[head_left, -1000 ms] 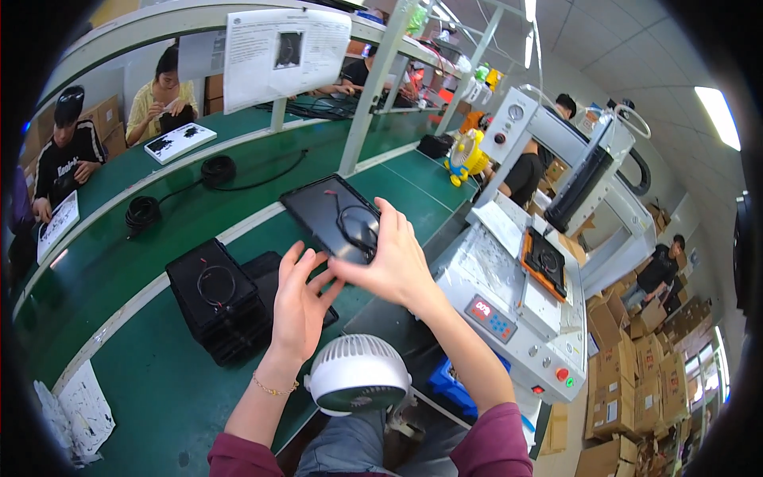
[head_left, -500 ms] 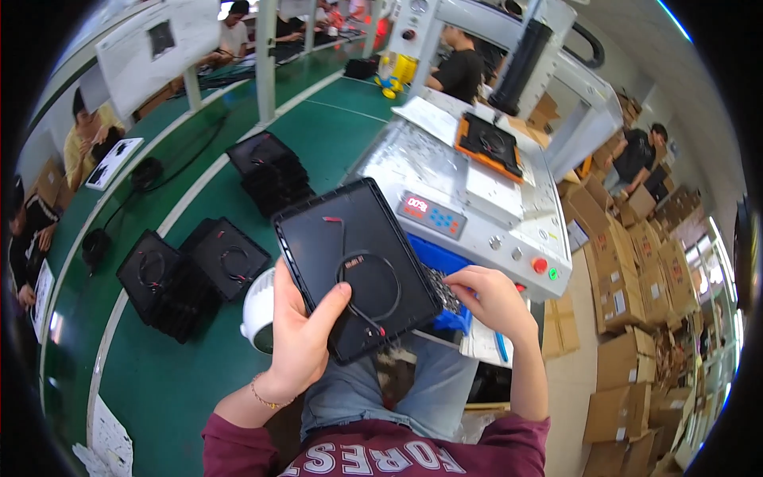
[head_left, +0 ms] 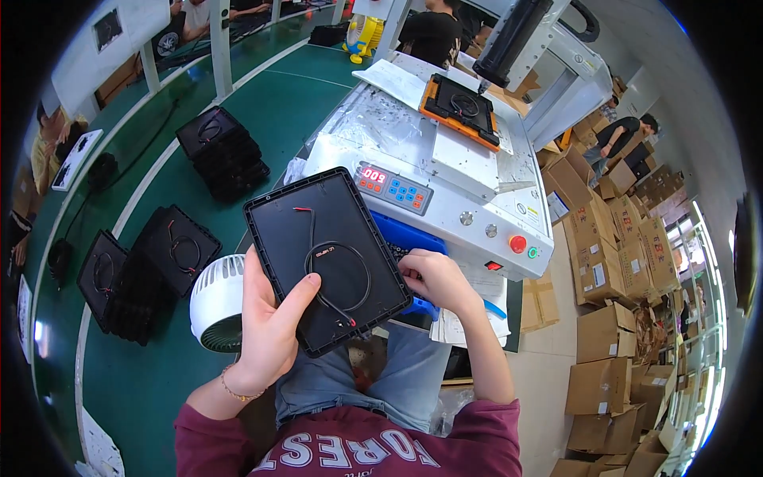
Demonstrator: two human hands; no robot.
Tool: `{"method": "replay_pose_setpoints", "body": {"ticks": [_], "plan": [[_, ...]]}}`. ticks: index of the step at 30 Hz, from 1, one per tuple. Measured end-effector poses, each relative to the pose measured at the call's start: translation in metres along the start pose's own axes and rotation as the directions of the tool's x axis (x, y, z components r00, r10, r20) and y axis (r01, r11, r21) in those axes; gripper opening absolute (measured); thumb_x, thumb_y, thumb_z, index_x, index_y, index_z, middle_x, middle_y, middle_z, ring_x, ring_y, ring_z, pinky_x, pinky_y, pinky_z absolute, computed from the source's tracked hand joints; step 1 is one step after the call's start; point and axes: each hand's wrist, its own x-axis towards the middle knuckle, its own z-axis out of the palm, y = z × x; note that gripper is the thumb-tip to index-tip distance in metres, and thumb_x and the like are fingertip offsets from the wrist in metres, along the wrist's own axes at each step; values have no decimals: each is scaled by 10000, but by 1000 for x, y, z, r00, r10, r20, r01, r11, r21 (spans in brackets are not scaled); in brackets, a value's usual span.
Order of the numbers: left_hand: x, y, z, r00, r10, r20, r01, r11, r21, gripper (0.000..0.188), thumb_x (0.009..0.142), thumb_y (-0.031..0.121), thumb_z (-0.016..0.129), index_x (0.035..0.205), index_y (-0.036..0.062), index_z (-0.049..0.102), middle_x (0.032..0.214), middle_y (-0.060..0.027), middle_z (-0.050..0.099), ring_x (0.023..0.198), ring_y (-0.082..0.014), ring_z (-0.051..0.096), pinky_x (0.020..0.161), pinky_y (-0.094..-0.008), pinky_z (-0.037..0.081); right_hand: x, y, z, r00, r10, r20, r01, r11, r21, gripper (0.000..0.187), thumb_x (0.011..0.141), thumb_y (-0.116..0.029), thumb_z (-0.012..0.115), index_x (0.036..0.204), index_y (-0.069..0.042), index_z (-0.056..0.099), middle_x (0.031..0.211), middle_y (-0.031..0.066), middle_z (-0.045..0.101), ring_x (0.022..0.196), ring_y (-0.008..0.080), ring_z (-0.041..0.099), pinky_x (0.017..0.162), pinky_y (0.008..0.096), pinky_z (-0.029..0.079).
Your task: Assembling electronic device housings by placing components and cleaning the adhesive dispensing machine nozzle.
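My left hand (head_left: 266,326) grips a black rectangular plastic housing (head_left: 278,230) by its left edge, thumb pressed on the inner face. A thin black cable (head_left: 311,238) with red ends lies coiled on that face. Beyond the housing's right edge, my right hand (head_left: 441,282) has its fingers curled down at a blue tray (head_left: 417,238). The housing partly hides the tray, and I cannot make out what the fingertips hold. Dark small parts show in the tray.
A bench machine (head_left: 477,211) carries another black housing in an orange fixture (head_left: 494,143). Stacked housings (head_left: 222,159) and more stacks (head_left: 143,278) stand left on the green bench. A white fan (head_left: 218,298) sits beside my left hand. Cardboard boxes (head_left: 600,266) line the right.
The view has shifted, so most things sit further left. The right hand has gone from pinching at small dark parts beside the housing's edge to curling lower into the blue tray. The left hand keeps its grip.
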Motion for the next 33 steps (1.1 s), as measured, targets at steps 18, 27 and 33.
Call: {"method": "replay_pose_setpoints", "body": {"ticks": [18, 27, 33], "plan": [[4, -25, -4, 992, 2, 127, -18, 993, 118, 583, 843, -82, 523, 1344, -5, 235, 1233, -123, 470, 1134, -170, 490, 960, -303, 406, -62, -75, -34, 857, -161, -490, 403, 802, 441, 217, 673, 80, 727, 872, -1, 697, 882, 113, 645, 738, 191, 659, 627, 255, 535], [-1, -30, -2, 985, 5, 170, -25, 993, 119, 588, 839, -95, 522, 1341, 0, 232, 1250, -119, 452, 1146, -165, 474, 968, -306, 394, -63, -89, -14, 898, -165, -407, 376, 768, 518, 221, 656, 46, 748, 860, -21, 695, 852, 98, 655, 707, 191, 645, 597, 245, 510], [-1, -30, -2, 982, -8, 190, -21, 989, 147, 599, 837, -97, 520, 1343, 5, 218, 1248, -117, 446, 1149, -161, 469, 973, -307, 392, -61, -88, -12, 882, -255, -397, 427, 787, 445, 248, 662, 60, 723, 892, -27, 692, 854, 94, 656, 716, 191, 646, 608, 246, 513]]}}
